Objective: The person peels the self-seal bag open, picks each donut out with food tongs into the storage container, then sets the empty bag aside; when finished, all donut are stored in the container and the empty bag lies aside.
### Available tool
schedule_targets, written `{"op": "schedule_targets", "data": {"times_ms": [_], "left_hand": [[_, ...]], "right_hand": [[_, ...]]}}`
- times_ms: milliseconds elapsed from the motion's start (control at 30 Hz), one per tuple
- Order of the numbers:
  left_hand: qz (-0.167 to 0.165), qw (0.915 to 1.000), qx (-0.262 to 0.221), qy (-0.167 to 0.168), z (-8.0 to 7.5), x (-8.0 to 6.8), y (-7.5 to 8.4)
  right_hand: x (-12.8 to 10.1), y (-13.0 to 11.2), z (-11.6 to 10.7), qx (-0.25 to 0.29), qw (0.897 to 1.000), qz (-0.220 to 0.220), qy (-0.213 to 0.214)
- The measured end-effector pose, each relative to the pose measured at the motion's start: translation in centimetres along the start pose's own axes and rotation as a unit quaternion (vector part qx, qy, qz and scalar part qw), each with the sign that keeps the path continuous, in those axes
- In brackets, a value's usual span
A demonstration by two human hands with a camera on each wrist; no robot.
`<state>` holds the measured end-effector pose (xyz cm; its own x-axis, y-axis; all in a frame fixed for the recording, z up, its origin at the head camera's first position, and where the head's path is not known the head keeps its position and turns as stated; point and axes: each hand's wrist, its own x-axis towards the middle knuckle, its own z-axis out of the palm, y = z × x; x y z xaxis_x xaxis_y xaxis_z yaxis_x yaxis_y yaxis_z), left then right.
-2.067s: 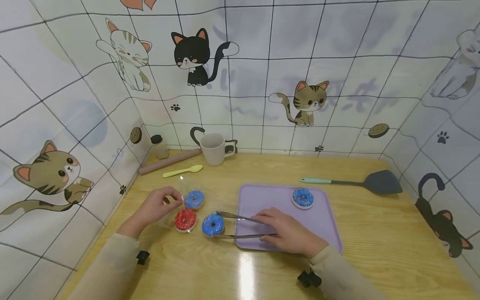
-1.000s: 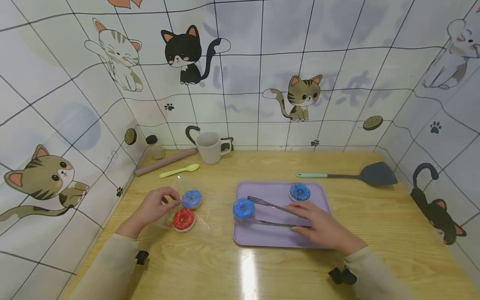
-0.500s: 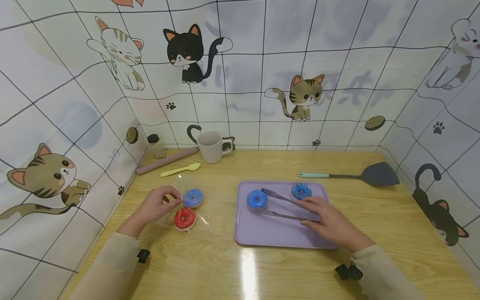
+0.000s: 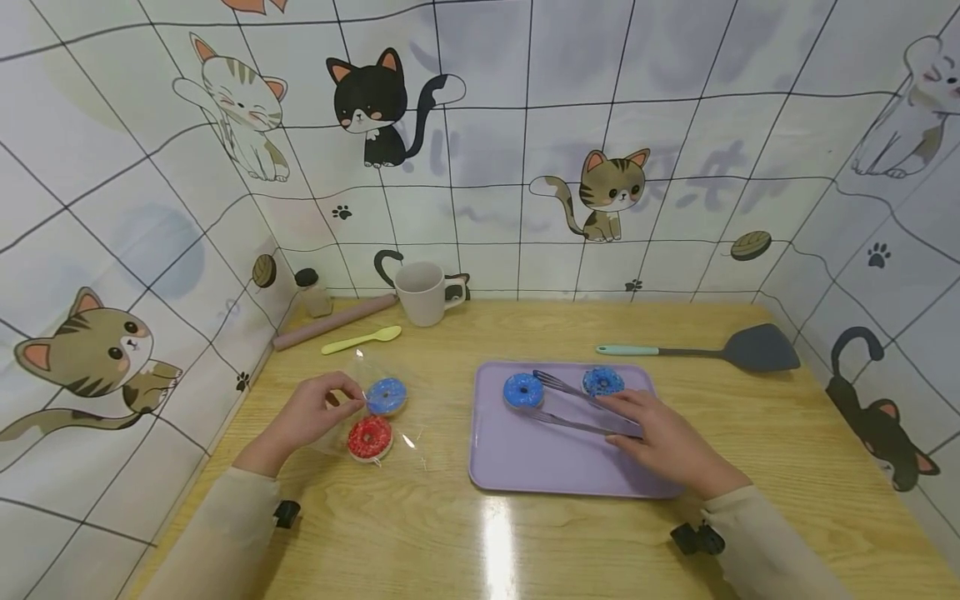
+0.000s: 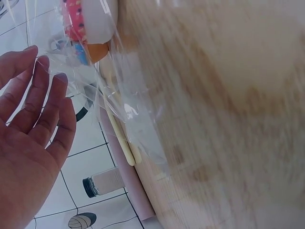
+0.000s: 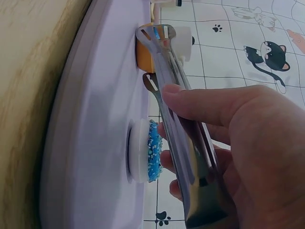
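Head view, and we're off: the blue-iced toy donut has just crossed from left of the lilac tray onto its upper-left part, joining the blue-sprinkled donut at the upper right. Two on the tray, then, we judge, with the red donut and the pale-blue donut left to deal with at the left of the frame. The left hand hasn't budged there, thumb and finger pinching the clear plastic. The right hand grips the metal tongs, tips by the blue-iced donut's right and lower edges; whether they squeeze it, we can't tell.

Over to the right wrist! Now we catch what the view from above hides: an orange-brown side to the blue-iced donut, seemingly against the tray, and slots in the tong tips. The sprinkled one shows us a white base.

Left wrist gives us creases in the plastic, dark specks in the red icing and a white side beneath.
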<state>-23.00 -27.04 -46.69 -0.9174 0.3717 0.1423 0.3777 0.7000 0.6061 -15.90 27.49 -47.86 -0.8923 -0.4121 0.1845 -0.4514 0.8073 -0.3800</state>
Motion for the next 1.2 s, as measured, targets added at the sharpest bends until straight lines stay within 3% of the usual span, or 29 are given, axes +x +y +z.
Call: {"op": "schedule_targets", "data": {"times_ms": [433,667,800,1000,1200], "left_hand": [[-0.007,0.9999,-0.006,-0.007,0.0,-0.3,-0.1],[-0.005,0.9999,-0.008,-0.005,0.0,-0.2,-0.2],[-0.005,0.9999,-0.008,-0.004,0.0,-0.1,-0.2],[-0.007,0.9999,-0.008,-0.005,-0.1,-0.2,-0.2],[-0.011,0.9999,-0.006,-0.005,0.0,-0.2,-0.1]], "right_hand": [[0.2,-0.1,0.0,0.000,1.000,0.008,-0.012],[0.4,-1.1,-0.2,0.018,1.000,0.000,0.005],[0.6,-2.0,-0.2,0.021,0.999,-0.021,0.021],[1.0,-3.3,0.2,0.020,0.995,-0.093,0.039],[1.6,-4.1,1.0,0.019,0.991,-0.133,0.019]]}}
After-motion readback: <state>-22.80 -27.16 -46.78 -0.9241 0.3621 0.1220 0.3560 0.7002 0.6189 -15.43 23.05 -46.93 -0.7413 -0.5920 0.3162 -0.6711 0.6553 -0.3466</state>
